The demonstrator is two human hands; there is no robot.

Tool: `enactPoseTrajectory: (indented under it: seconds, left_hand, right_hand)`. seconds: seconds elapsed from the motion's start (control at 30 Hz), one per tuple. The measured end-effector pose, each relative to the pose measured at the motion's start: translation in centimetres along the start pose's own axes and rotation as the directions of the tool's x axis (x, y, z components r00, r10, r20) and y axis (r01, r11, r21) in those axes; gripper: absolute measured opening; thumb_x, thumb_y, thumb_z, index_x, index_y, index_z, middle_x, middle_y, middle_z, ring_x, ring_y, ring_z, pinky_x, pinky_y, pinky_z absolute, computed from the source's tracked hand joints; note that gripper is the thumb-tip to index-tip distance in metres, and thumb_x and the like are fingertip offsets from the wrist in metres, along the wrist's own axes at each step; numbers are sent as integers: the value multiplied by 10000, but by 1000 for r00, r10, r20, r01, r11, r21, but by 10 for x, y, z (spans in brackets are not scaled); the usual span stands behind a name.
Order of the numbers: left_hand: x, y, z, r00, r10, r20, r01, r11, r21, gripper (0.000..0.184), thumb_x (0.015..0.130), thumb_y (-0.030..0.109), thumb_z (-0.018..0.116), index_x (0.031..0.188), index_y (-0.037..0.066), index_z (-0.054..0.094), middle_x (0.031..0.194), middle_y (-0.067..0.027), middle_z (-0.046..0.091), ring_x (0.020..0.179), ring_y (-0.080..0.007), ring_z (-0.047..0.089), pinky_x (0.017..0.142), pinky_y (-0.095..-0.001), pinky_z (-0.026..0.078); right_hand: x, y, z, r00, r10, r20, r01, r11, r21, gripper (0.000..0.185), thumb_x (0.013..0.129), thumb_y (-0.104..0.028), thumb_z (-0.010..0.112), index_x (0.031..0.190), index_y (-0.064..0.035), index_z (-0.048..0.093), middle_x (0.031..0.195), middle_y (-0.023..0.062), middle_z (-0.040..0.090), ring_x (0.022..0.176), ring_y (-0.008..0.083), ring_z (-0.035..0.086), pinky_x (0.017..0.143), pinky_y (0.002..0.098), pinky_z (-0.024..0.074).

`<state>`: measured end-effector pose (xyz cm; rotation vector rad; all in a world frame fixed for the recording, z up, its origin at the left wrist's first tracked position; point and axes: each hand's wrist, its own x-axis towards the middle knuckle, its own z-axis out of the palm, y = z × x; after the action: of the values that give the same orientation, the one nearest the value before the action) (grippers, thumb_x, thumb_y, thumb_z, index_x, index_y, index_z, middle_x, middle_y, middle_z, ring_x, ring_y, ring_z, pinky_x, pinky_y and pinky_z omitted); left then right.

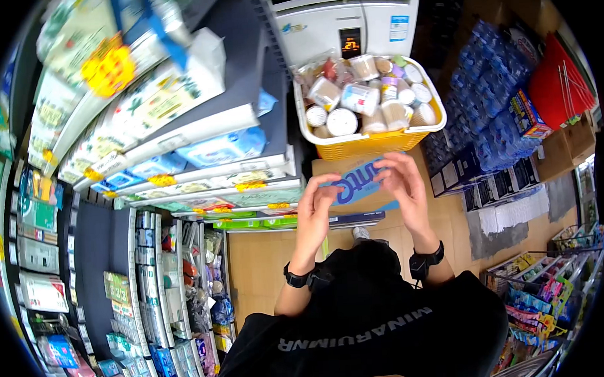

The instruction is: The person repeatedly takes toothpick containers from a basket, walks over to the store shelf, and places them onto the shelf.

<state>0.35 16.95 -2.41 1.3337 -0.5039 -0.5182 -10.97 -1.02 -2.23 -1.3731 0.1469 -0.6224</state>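
Note:
My left hand (316,204) is raised in front of my body, fingers curved and apart, nothing in it. On the other side my right hand (405,188) is held up in the same way, also without anything in it. Between and behind the hands is a cardboard box (359,198) with a blue printed panel. A yellow basket with a white rim (372,145) rests above it, just beyond my fingertips. Paper-cup-like tubs (343,122) and other small packages fill the basket. Whether any fingertip touches the box I cannot tell.
Shelves with tissue packs (159,97) rise on the left. A white appliance (349,17) with a lit display stands behind the basket. At the right are wrapped bottle packs (491,82), a red bin-like object (559,80) and a wire rack of small goods (538,293).

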Motion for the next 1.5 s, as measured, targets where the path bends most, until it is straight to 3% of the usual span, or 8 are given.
enactPoseTrajectory:
  seconds: [0.23,0.53,0.63,0.73,0.77,0.87,1.2,1.5]
  left_hand:
    - [85,-12,82,982,55,179,-59,998,17,325,1055,57,530,1378,36,563,1363,-67,632,1257,-180,617,1044,-306,464]
    - [148,-34,133,990,79,114,-77,997,-15,364,1055,59,536,1419,52,535,1453,-79,583,1337,-216,580,1076,-312,449]
    - [155,-39,136,993,88,72,-85,995,-46,384,1027,8,517,1409,35,540,1455,-85,579,1339,-224,579,1089,-314,448]
    - [156,-39,139,997,79,15,-79,996,-38,400,1001,-28,501,1395,23,550,1460,-92,572,1345,-228,572,1097,-320,451]
    - [155,-40,141,994,105,0,-105,994,-38,394,999,-29,511,1386,24,559,1462,-95,570,1347,-224,567,1093,-320,454]
    - [155,-41,141,994,104,-31,-105,994,-41,379,995,-32,536,1368,25,574,1464,-100,565,1351,-211,559,1082,-332,465]
    - [152,-53,130,986,163,-36,-162,987,13,338,1007,5,564,1338,60,606,1465,-100,564,1340,-208,561,1039,-336,478]
    - [153,-56,129,988,152,-32,-151,988,32,317,1009,31,577,1317,86,629,1485,-90,558,1334,-203,565,957,-305,490]
  right_hand:
    - [72,-5,-97,997,-15,-79,5,992,-123,367,1013,-101,579,1369,-21,549,1272,78,666,1073,149,646,957,297,489]
    - [209,17,-197,999,-38,-16,30,939,-342,339,957,-99,643,1282,-10,606,1240,88,674,1066,170,648,948,303,494]
    - [250,20,-209,999,-44,15,43,765,-643,383,975,-160,679,1310,-3,583,1313,148,646,1189,261,633,1019,371,514]
    - [295,47,-227,999,-4,48,39,654,-755,439,964,-213,696,1330,-1,579,1328,178,645,1201,291,640,1045,384,509]
    - [308,55,-232,999,37,32,1,642,-767,606,917,-334,744,1353,48,568,1357,249,639,1238,353,641,1056,416,502]
    - [330,66,-235,999,26,22,6,504,-864,640,912,-343,745,1379,50,553,1369,254,631,1255,369,630,1075,426,487]
    - [357,91,-232,994,77,-79,-97,280,-955,650,942,-412,668,1388,44,544,1304,280,654,1206,438,621,1060,515,453]
    - [366,94,-242,993,102,-59,-87,293,-952,585,920,-453,687,1319,-30,630,1252,213,699,1214,378,635,1022,504,450]
